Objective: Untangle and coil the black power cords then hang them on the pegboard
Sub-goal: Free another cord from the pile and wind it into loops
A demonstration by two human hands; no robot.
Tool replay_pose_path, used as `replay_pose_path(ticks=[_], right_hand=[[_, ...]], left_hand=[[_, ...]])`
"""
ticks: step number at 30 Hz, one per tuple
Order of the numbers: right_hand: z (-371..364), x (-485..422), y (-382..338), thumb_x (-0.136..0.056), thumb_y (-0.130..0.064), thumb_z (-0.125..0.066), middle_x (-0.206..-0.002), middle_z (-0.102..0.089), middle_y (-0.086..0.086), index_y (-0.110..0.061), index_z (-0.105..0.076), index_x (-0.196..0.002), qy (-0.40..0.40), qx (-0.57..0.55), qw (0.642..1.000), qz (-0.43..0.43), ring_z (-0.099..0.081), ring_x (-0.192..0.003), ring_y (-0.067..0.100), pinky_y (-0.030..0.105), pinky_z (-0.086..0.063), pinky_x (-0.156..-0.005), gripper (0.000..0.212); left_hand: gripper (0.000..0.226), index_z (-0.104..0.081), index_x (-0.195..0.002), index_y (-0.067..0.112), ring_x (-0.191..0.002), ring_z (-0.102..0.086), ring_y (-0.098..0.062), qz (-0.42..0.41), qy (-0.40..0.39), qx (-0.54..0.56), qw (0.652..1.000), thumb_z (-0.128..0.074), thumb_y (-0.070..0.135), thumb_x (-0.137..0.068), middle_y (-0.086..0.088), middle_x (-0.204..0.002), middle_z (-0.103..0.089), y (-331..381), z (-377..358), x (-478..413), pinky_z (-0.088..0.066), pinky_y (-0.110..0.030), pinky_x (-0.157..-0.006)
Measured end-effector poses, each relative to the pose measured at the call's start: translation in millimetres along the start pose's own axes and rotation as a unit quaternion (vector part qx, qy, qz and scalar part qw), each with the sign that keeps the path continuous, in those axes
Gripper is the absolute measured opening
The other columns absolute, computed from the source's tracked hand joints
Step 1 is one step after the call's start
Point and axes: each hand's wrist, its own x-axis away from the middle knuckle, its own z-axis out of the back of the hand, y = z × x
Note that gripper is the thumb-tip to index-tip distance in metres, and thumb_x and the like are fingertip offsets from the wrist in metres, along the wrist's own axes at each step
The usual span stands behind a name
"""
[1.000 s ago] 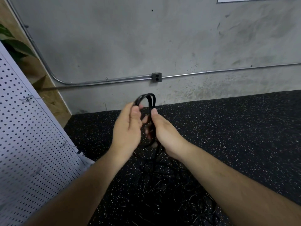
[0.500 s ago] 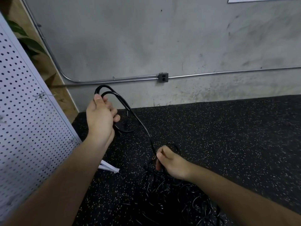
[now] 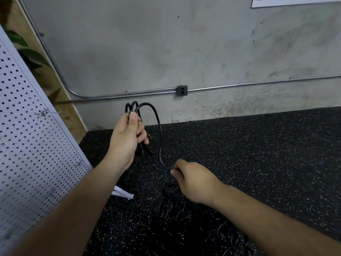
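Left hand [image 3: 127,139] grips several loops of the black power cord [image 3: 158,126], held up in front of the wall just right of the pegboard [image 3: 27,145]. One strand arcs over and runs down to the right hand [image 3: 191,180], which pinches it lower and further right of the pegboard. Tangled cord pile [image 3: 193,228] lies on the speckled floor [image 3: 258,154] beneath the right hand.

Tangled cords [image 3: 193,230] on speckled floor [image 3: 267,154]
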Motion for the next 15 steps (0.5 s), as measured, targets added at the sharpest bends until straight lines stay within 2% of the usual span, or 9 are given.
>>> replay_pose_path(ticks=[3,5,7,9,11,12,13,15], right_hand=[[6.6,1.6,-8.6,-0.109,-0.039,-0.037,-0.072,-0.054,-0.004,-0.016,-0.057,-0.11,0.006,0.072,0.996,0.05,-0.05,-0.062,0.018,0.032,-0.036,-0.056,0.03],[13.7,2.7,-12.3,-0.108,-0.043,-0.037,-0.076,-0.06,-0.003,-0.021,-0.058,-0.109,0.027,0.108,0.99,0.084,-0.056,-0.07,0.022,0.033,-0.041,-0.062,0.031],[22.4,3.2,-13.6,-0.107,-0.048,-0.038,-0.087,-0.066,-0.004,-0.027,-0.059,-0.106,0.062,0.125,0.984,0.114,-0.062,-0.08,0.022,0.032,-0.042,-0.065,0.03],[32.1,2.7,-14.3,-0.104,-0.051,-0.042,-0.095,-0.068,-0.006,-0.03,-0.061,-0.103,0.1,0.111,0.98,0.131,-0.063,-0.085,0.018,0.03,-0.039,-0.064,0.029],[40.3,1.0,-15.6,-0.099,-0.055,-0.05,-0.095,-0.068,-0.008,-0.031,-0.058,-0.103,0.133,0.076,0.981,0.123,-0.062,-0.08,0.014,0.03,-0.039,-0.063,0.026],[43.5,-0.1,-16.4,-0.096,-0.058,-0.054,-0.092,-0.067,-0.009,-0.03,-0.054,-0.103,0.148,0.061,0.981,0.113,-0.061,-0.075,0.014,0.031,-0.042,-0.063,0.029],[46.9,-1.4,-16.8,-0.093,-0.06,-0.057,-0.088,-0.066,-0.01,-0.029,-0.049,-0.102,0.158,0.049,0.981,0.102,-0.06,-0.072,0.013,0.031,-0.044,-0.062,0.033],[54.6,-3.9,-14.4,-0.086,-0.063,-0.064,-0.082,-0.063,-0.013,-0.029,-0.046,-0.098,0.172,0.02,0.981,0.083,-0.06,-0.07,0.008,0.028,-0.046,-0.061,0.041]], left_hand=[[0.026,-0.046,-0.094,0.014,-0.056,-0.041,-0.014,-0.003,-0.062,-0.043,0.997,-0.033,0.028,-0.111,0.005,-0.067,-0.043,-3.1,-2.6,5.2,-0.046,-0.03,-0.059],[0.024,-0.047,-0.095,0.017,-0.061,-0.054,-0.017,-0.014,-0.109,-0.124,0.986,-0.035,0.03,-0.11,0.004,-0.069,-0.055,-5.4,-6.1,9.2,-0.048,-0.032,-0.062],[0.021,-0.047,-0.096,0.019,-0.067,-0.066,-0.018,-0.019,-0.152,-0.187,0.97,-0.036,0.031,-0.109,0.0,-0.076,-0.066,-7.7,-10.5,12.6,-0.051,-0.03,-0.061],[0.019,-0.045,-0.096,0.022,-0.072,-0.07,-0.014,-0.007,-0.182,-0.216,0.959,-0.036,0.031,-0.109,-0.001,-0.083,-0.072,-11.0,-14.4,15.4,-0.053,-0.026,-0.065],[0.02,-0.045,-0.093,0.025,-0.071,-0.067,-0.005,0.001,-0.2,-0.265,0.943,-0.038,0.037,-0.107,0.009,-0.082,-0.072,-14.1,-16.9,19.7,-0.051,-0.025,-0.068],[0.022,-0.047,-0.092,0.026,-0.066,-0.064,-0.008,0.01,-0.214,-0.268,0.939,-0.039,0.041,-0.106,0.009,-0.076,-0.069,-16.1,-18.6,22.9,-0.049,-0.029,-0.066],[0.024,-0.049,-0.091,0.025,-0.058,-0.06,-0.013,0.029,-0.232,-0.242,0.942,-0.04,0.044,-0.104,0.004,-0.069,-0.065,-18.0,-21.3,26.6,-0.048,-0.032,-0.059],[0.029,-0.05,-0.091,0.019,-0.045,-0.044,-0.017,0.096,-0.254,-0.134,0.953,-0.041,0.042,-0.105,-0.003,-0.057,-0.05,-19.5,-26.9,32.9,-0.039,-0.029,-0.046]])
